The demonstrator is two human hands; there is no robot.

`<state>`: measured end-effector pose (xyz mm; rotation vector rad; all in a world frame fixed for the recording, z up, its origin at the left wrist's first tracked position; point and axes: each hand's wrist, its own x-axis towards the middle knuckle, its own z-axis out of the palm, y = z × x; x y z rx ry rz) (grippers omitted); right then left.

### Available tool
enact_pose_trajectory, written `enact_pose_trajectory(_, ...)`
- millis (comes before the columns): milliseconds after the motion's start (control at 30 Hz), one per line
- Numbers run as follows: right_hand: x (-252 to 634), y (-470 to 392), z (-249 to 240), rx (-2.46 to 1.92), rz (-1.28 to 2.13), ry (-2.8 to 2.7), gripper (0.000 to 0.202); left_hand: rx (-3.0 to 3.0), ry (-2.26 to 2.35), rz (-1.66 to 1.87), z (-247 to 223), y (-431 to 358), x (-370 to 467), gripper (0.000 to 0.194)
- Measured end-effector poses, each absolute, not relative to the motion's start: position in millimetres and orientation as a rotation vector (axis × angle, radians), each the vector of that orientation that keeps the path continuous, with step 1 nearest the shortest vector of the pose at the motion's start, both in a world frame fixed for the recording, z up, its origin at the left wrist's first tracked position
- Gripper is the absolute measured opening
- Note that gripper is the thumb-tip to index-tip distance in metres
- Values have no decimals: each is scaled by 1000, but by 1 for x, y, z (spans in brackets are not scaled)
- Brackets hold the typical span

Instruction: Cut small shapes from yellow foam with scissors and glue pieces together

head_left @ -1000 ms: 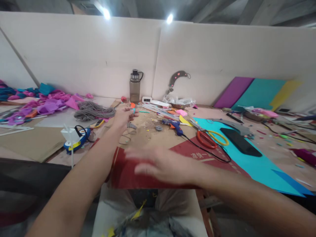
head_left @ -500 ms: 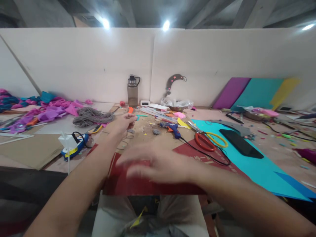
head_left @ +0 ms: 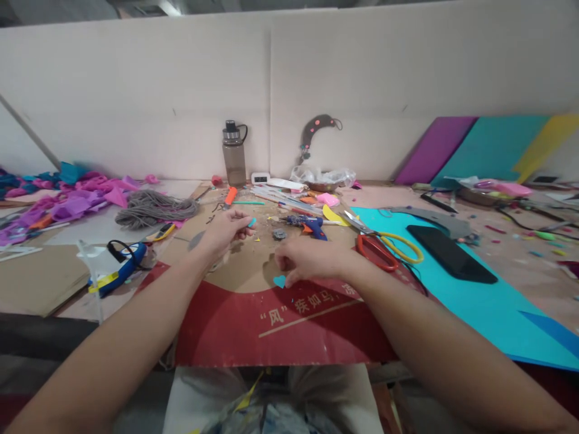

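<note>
My left hand (head_left: 226, 234) is raised over the brown part of the board, its thumb and fingertips pinched on a small turquoise piece (head_left: 252, 222). To the right and nearer me, my right hand (head_left: 314, 259) has its fingers curled, with the thumb against a turquoise heart-shaped piece (head_left: 279, 281). Under both hands lies a red and brown cardboard sheet (head_left: 217, 337) with printed characters. Just beyond my right hand are a blue glue gun (head_left: 312, 226) and a grey clump (head_left: 279, 234). Scissors (head_left: 377, 250) with red and yellow handles rest to its right.
A phone (head_left: 452, 253) lies on a turquoise sheet (head_left: 488, 319) at the right. At the back stand a bottle (head_left: 234, 160) and a small white clock (head_left: 260, 178). Grey cord (head_left: 156, 210), purple scraps (head_left: 76, 208) and a blue device (head_left: 120, 271) are on the left.
My right hand, blurred over the red sheet before, has moved up and right and now closes at the heart-shaped piece. My left hand stays pinched. The view has tilted down.
</note>
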<state>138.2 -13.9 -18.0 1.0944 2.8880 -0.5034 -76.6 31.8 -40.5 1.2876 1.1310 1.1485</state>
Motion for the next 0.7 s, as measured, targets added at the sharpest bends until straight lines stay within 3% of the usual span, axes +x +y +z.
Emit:
enact_pose_trajectory(267,129,-20,-15,1054,-450,2815,11,1214,1145,1148,-39,31,-77,23)
enact_pose_trajectory(500,127,-26,-13,1111,-548,2872,26,1276,1173,1109,-38,32,-80,25)
enact_pose_trajectory(700,122,-28,-15,1107,-558,2816,17,1337,1123,1052,-41,35,-82,26)
